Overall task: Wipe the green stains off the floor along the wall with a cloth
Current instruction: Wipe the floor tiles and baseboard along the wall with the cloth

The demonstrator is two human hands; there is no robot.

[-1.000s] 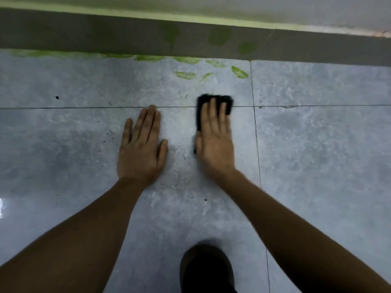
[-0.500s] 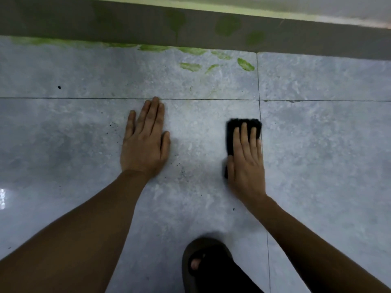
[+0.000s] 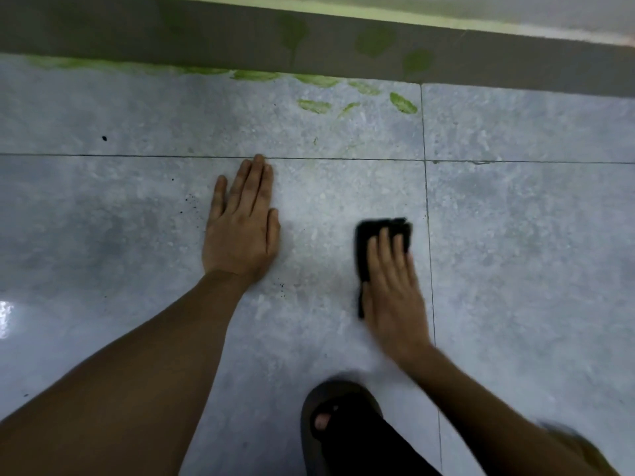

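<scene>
Green stains (image 3: pixel 402 103) streak the grey tiled floor (image 3: pixel 529 255) where it meets the wall's dark skirting (image 3: pixel 206 36); more green blotches sit on the skirting itself. My right hand (image 3: pixel 393 290) lies flat on a black cloth (image 3: pixel 364 242), pressing it to the floor well below the stains, near a vertical grout line. The cloth pokes out beyond my fingertips and beside my thumb. My left hand (image 3: pixel 242 228) rests palm down on the tile, fingers together, holding nothing.
A foot in a dark sandal (image 3: pixel 338 417) stands on the floor at the bottom centre, just under my right forearm. Small black specks dot the tile around my left hand. A bright reflection shines at the far left edge.
My right hand has dragged the black cloth back from near the stains, toward me and to the right. My left hand has stayed planted. The sandalled foot shows more.
</scene>
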